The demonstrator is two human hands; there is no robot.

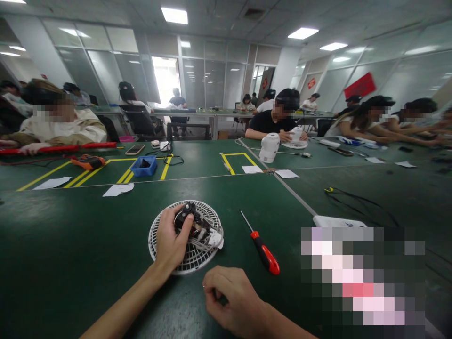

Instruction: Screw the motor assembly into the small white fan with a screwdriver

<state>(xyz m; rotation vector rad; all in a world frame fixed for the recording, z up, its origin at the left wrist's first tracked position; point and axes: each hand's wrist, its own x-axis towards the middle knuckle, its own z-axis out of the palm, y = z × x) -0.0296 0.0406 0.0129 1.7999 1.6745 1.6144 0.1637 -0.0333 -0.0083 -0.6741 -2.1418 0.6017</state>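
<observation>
My left hand (173, 238) is closed around a black fan motor assembly (189, 216) with wires and a white plastic piece (215, 239) at its side. This assembly rests on a round white fan grille (197, 266) lying flat on the green table. Nearer to me, my right hand (233, 296) hovers just below the grille with thumb and fingers pinched together. A tiny bright speck shows at its fingertips, too small to name. To the right of the grille lies a red and black screwdriver (263, 252), its shaft pointing away from me.
A blue bin (144, 166) with black parts, an orange and black tool (88, 162) and paper slips (119, 189) lie beyond the grille. Farther back stands a white fan housing (269, 148). A co-worker (271, 117) handles white parts opposite. At right are a cable (363, 200) and a pixelated patch.
</observation>
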